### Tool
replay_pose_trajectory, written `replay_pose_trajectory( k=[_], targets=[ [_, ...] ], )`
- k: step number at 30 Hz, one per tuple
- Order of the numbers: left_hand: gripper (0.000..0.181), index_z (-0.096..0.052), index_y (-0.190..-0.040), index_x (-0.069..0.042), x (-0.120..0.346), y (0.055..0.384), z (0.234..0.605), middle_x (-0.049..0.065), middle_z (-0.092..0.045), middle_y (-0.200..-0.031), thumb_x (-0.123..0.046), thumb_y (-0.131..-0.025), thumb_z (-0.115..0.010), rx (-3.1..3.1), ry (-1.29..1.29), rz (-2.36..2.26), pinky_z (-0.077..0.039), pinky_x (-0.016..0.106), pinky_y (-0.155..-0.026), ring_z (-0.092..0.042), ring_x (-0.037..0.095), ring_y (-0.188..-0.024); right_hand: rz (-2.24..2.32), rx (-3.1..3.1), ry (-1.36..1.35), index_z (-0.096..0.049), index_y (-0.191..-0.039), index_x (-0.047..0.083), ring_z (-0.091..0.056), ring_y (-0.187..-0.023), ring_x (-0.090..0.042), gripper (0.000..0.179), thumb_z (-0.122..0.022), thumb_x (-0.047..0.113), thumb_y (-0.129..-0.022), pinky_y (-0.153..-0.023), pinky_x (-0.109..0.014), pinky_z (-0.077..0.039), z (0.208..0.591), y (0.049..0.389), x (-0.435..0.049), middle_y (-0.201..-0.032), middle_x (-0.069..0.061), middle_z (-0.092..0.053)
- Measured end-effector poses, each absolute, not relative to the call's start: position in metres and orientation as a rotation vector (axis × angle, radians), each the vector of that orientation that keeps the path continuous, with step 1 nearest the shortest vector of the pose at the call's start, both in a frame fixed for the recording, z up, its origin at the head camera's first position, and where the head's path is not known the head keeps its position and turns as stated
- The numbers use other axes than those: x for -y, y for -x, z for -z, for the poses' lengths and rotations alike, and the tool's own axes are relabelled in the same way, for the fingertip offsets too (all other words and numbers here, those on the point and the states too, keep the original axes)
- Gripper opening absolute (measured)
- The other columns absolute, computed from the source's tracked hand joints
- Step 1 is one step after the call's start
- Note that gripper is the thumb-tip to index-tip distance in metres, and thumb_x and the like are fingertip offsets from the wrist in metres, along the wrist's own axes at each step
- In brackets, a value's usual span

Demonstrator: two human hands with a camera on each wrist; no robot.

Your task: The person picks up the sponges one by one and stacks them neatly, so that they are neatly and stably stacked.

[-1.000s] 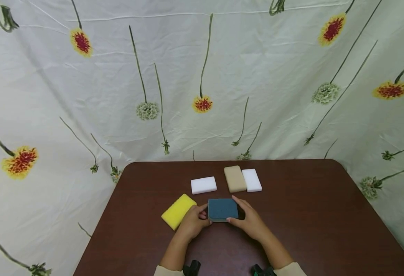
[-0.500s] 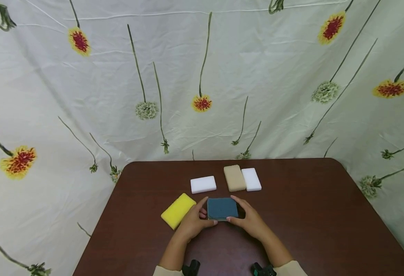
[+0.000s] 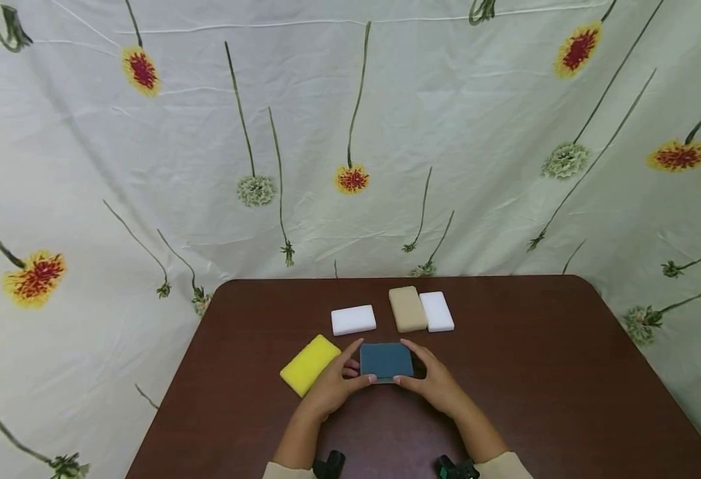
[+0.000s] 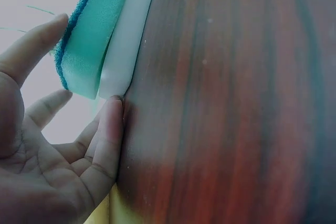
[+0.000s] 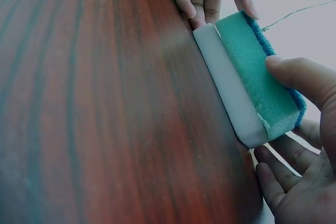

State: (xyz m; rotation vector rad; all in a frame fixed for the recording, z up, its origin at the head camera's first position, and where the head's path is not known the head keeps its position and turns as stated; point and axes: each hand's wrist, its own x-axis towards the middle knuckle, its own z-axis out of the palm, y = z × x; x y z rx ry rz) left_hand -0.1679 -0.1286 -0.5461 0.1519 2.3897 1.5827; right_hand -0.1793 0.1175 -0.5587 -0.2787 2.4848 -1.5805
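Sponge (image 3: 387,360) in wide grip of left hand (image 3: 333,383) and right hand (image 3: 438,384)

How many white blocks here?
3: a white block left of the tan block, another white block at its right side, a third white block under the blue-green sponge.

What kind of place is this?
Maybe a little filming corner indoors: there's a brown table, a flowery sheet behind it, and black gadgets by the person's wrists.
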Motion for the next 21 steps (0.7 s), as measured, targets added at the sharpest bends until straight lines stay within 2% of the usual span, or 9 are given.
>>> replay_pose_trajectory(
  k=[15,21],
  targets=[
    [0.077,-0.043,-0.155,-0.025,0.1282,0.1707,0.5487,0.011,-0.058,-0.118,-0.038,-0.088,-0.078,-2.378,-0.108,-1.584,-0.048,0.036,-0.084,-0.055,0.022,-0.103,1.581,-2.501,0.263,-0.042,-0.155,0.022,-0.049,-0.136,-0.041,0.083,-0.084,0.034,-0.084,-0.108,-0.063,-0.040,0.5569,0.1794,-0.1147,-0.152,-0.014,-0.045],
    [0.077,-0.042,-0.155,-0.022,0.1273,0.1707,0.5474,0.012,-0.058,-0.118,-0.036,-0.089,-0.078,-2.372,-0.108,-1.598,-0.048,0.035,-0.083,-0.054,0.022,-0.102,1.640,-2.559,0.265,-0.045,-0.153,0.018,-0.052,-0.135,-0.034,0.075,-0.079,0.036,-0.088,-0.109,-0.056,-0.043,0.5543,0.1806,-0.1149,-0.147,-0.010,-0.051]
  ],
)
